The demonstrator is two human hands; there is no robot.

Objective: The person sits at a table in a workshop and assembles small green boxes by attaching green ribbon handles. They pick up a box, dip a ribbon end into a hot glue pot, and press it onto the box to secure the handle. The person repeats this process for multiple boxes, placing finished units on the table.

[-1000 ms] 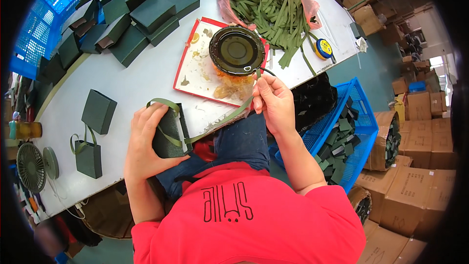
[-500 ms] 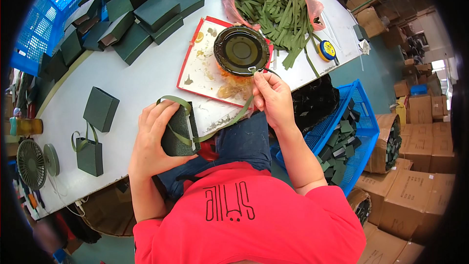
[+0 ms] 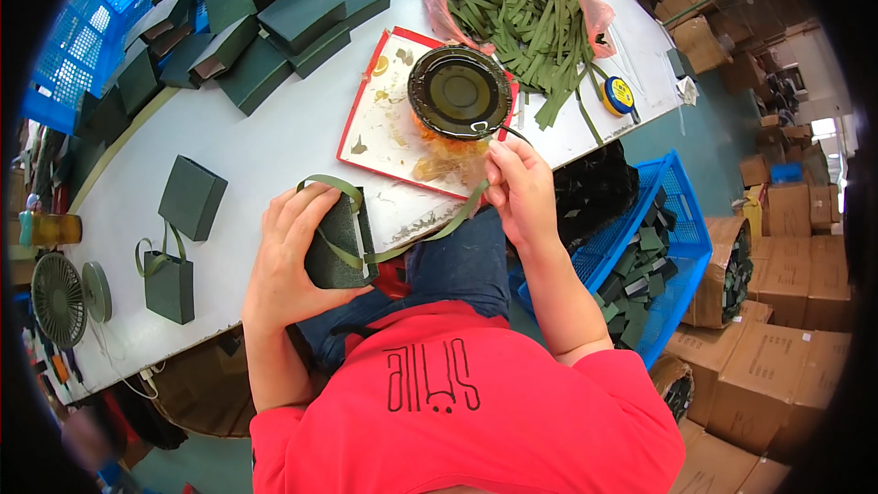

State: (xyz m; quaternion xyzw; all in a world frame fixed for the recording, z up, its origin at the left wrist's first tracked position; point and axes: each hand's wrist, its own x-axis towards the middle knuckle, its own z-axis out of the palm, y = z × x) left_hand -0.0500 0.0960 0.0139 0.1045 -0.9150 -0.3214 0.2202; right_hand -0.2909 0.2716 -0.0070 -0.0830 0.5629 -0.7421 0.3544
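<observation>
My left hand (image 3: 285,242) is wrapped round a small dark green box (image 3: 331,261), held tilted at the table's near edge. A green ribbon (image 3: 460,220) loops over its open side and runs to my right hand (image 3: 523,190). There the right thumb and fingers pinch the ribbon's free end, just below a round black pot (image 3: 457,90) of dark, glossy liquid. The pot stands on a stained white board with a red rim (image 3: 364,148). Two green boxes stand at left: a plain one (image 3: 192,197) and one with a ribbon handle (image 3: 170,291).
Dark green boxes (image 3: 302,14) are piled by a blue crate (image 3: 69,59) at the far left. Cut ribbons (image 3: 521,23) spill from a pink bag (image 3: 599,18). A tape measure (image 3: 618,96) and a fan (image 3: 59,302) lie aside. Another blue crate (image 3: 684,220) stands at right, before cartons (image 3: 777,375).
My right hand has drawn the ribbon end slightly down and away from the pot's near rim. The left hand keeps its grip on the box.
</observation>
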